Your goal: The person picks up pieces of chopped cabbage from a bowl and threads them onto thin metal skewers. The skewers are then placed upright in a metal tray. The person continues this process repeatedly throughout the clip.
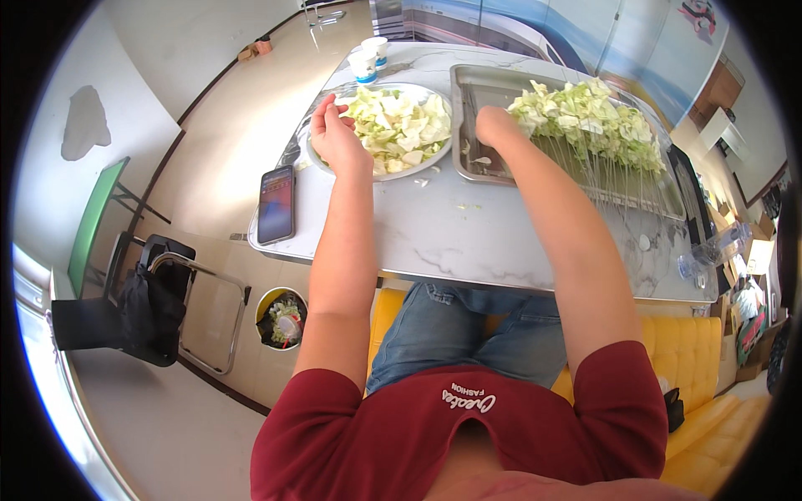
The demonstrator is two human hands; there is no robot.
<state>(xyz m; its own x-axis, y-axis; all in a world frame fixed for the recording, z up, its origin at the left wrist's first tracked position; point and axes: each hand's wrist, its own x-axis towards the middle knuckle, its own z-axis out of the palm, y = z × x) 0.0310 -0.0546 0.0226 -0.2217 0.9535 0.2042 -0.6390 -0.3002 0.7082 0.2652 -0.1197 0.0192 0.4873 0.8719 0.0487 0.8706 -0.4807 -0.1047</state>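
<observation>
My left hand (339, 133) is raised over the left rim of a round metal plate (407, 173), its fingers curled. Whether anything is between those fingers cannot be made out. Torn cabbage leaves (401, 125) are heaped on the plate. My right hand (497, 127) is closed into a fist above the left part of a rectangular metal tray (485, 177); what it may hold is hidden. Some thin skewers (468, 109) lie along the tray's left side. Across its right side rests a row of cabbage-loaded skewers (583, 122), their bare ends pointing towards me.
A phone (276, 205) lies at the left edge of the marble-patterned table (463, 244). Two paper cups (363, 66) stand behind the plate. A clear plastic bottle (714, 252) lies at the right edge. On the floor are a waste bin (281, 318) and a folding chair (213, 313).
</observation>
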